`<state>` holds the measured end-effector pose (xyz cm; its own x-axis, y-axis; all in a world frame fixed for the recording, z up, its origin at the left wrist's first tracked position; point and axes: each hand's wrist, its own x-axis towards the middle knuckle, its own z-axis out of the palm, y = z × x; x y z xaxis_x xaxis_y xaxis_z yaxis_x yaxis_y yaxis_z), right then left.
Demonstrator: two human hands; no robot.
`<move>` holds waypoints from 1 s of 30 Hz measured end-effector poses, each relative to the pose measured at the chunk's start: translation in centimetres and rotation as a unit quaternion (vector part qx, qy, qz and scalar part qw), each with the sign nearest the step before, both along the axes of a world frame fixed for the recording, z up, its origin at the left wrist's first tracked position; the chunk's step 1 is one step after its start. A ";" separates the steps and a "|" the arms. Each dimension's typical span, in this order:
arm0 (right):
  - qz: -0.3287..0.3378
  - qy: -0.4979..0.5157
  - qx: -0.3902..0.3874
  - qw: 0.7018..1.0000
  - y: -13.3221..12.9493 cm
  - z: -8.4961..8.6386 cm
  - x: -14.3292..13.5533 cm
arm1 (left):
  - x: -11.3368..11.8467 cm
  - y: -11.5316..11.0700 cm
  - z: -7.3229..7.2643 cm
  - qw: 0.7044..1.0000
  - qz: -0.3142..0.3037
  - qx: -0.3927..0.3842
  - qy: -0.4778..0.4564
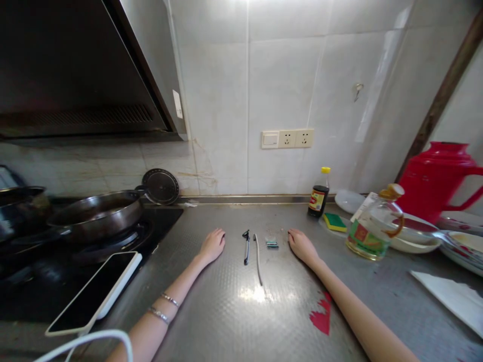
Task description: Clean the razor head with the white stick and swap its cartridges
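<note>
Left hand (213,246) and right hand (302,246) resting on the counter (222,311)
A pale rod (258,261), then a razor (246,250) and blades (272,245), lie between them, the blades nearest the right; both hands are palm down, fingers curled (how tightly, or over anything, I cannot tell); farther back stands a dark bottle (318,198), with sockets (296,139) on the wall (222,100) behind

Palm sides of the left hand (213,245) and right hand (302,245) hidden against the grey metal counter (226,306); both bare forearms (362,309) cut by bottom edge. Small clear-and-teal pieces (271,244) — too small to ID. White curved cable (101,334) runs out the bottom. Dark metal range hood (75,75) clipped top and left. Red plastic jug (433,181) — handle clipped right, ditto white paper sheet (453,299). Yellow-capped dark sauce bottle (319,193): label unreadable.
</note>
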<state>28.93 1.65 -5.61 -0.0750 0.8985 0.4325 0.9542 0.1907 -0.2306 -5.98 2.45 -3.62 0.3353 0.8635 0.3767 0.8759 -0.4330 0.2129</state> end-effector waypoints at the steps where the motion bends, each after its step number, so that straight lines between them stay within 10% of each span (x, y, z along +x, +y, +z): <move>1: 0.000 -0.003 -0.001 1.000 0.0 0.0 0.0 | 0.1 -0.3 0.3 1.000 -0.001 0.012 -0.004; 15: -0.012 -0.025 -0.023 0.999 -0.5 0.7 -0.3 | 7.6 -6.5 1.9 1.000 0.016 -0.012 0.019; 24: -0.017 -0.013 -0.025 0.999 -0.7 1.0 -0.4 | 8.0 -7.1 1.6 0.995 0.037 -0.034 0.091; 30: 0.017 0.043 0.041 0.998 -2.4 4.2 -2.6 | 7.5 -6.8 3.1 0.995 0.043 0.016 0.092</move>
<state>26.29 -0.77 -1.42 -0.0653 0.8577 0.5100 0.9242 0.2447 -0.2932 1.47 -4.37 -0.55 0.3264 0.8801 0.3447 0.9327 -0.3590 0.0334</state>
